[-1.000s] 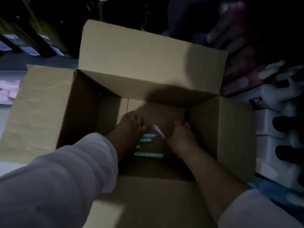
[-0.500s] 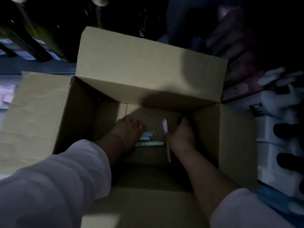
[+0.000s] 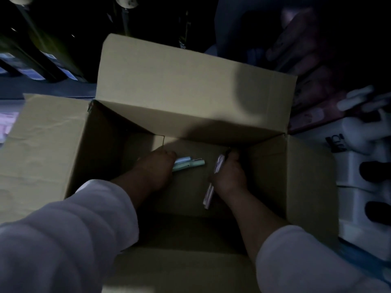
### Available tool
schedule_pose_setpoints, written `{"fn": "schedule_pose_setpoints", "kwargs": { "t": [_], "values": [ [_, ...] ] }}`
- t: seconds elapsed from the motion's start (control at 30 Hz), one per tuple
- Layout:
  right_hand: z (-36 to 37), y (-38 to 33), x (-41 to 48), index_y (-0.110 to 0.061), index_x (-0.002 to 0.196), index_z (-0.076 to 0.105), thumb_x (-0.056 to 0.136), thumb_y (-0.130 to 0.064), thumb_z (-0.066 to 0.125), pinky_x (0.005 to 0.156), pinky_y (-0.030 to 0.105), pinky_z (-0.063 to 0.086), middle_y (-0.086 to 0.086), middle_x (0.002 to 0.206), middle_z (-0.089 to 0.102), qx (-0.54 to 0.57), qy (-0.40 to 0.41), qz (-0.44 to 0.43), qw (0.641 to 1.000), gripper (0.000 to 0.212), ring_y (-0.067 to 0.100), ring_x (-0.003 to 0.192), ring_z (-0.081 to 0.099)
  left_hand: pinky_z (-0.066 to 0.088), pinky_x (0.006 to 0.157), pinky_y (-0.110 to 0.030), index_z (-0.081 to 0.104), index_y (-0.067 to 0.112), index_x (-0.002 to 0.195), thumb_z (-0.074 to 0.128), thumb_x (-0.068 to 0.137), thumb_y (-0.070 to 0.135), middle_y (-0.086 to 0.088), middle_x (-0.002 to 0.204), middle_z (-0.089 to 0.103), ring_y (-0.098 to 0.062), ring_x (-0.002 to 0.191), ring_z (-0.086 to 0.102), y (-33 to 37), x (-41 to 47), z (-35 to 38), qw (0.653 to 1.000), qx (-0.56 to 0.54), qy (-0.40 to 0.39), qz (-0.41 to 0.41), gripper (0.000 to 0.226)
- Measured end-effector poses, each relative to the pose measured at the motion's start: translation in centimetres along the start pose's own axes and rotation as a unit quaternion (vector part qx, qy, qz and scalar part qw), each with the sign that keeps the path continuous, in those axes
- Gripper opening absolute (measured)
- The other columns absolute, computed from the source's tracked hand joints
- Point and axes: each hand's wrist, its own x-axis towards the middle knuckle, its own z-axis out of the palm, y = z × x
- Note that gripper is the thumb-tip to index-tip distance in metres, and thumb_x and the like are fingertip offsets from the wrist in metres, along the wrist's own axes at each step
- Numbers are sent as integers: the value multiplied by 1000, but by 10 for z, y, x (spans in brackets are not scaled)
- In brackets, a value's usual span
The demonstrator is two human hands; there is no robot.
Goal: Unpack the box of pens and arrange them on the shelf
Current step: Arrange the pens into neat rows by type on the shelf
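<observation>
Both hands were deep inside the open cardboard box (image 3: 268,178), whose flaps (image 3: 53,144) lay folded outward, probably to keep the opening free for reaching. The right hand (image 3: 229,176) gripped a small bundle of pink pens (image 3: 209,194) in its fist, ends sticking out on both sides, likely so several could leave the box together. The left hand (image 3: 154,170) curled its fingers over one end of the pale green pens (image 3: 191,163) low in the box, apparently collecting them. No shelf could be made out in the dim surroundings.
</observation>
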Motion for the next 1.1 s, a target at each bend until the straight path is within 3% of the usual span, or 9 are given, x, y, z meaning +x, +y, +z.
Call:
{"fn": "schedule_pose_setpoints", "kwargs": {
  "t": [0.13,0.27,0.37,0.5,0.6,0.77,0.87,0.93,1.1],
  "values": [
    [-5,-3,-2,-7,130,42,95,-16,52,94,34,44,16,133,53,-12,-37,0,999,38,32,121,53,41,87,-27,51,13,123,57,88,19,-12,126,56,-28,114,54,-2,-7,-9,998,-69,-8,-15,36],
    [-17,-12,-15,-12,135,47,93,-7,50,99,33,43,14,132,52,35,-121,-39,991,43,30,121,51,40,83,-24,48,13,130,56,91,19,-11,129,56,-27,115,55,4,-26,-20,989,-143,-6,-27,40],
    [-33,-23,-38,-12,110,58,90,-10,57,89,40,51,12,106,63,173,-145,-20,974,20,30,100,61,39,78,-23,49,14,125,58,90,16,-11,121,58,-25,105,57,13,-45,-38,981,-190,19,-18,36],
    [-75,-36,-77,-17,105,58,96,-5,50,83,38,54,7,95,68,354,-209,-12,912,18,21,89,65,40,60,-23,49,22,91,63,86,17,-4,87,59,-14,71,55,32,-75,-77,961,-269,66,-10,16],
    [-114,-47,-107,-12,104,57,96,1,47,68,25,54,6,84,66,431,-230,-51,871,18,17,77,64,39,52,-22,52,21,91,63,89,18,1,73,55,-10,60,51,55,-102,-114,927,-364,90,-12,12],
    [-178,-64,-155,-11,90,58,94,-1,52,62,24,51,3,74,67,474,-240,-108,840,13,12,63,64,41,57,-25,58,9,95,64,88,14,-7,76,60,-15,57,49,97,-158,-181,861,-493,128,-13,10],
    [-219,-69,-188,-12,86,60,92,2,54,77,33,52,1,68,65,486,-242,-135,829,17,13,64,63,41,50,-21,59,11,90,64,88,9,-6,72,59,-10,47,49,126,-195,-219,794,-584,166,-16,5],
    [-246,-70,-212,-10,86,61,92,5,54,75,30,52,4,71,61,477,-246,-169,826,17,14,66,59,42,54,-25,57,14,85,64,88,11,-3,68,55,-13,48,48,142,-219,-241,761,-624,177,-21,8],
    [-308,-65,-268,-12,90,62,94,0,53,74,31,49,4,73,64,426,-234,-234,842,16,15,67,60,44,41,-22,55,6,82,61,88,1,-11,61,50,-15,37,49,177,-271,-280,742,-655,140,30,10]
  ]
}}
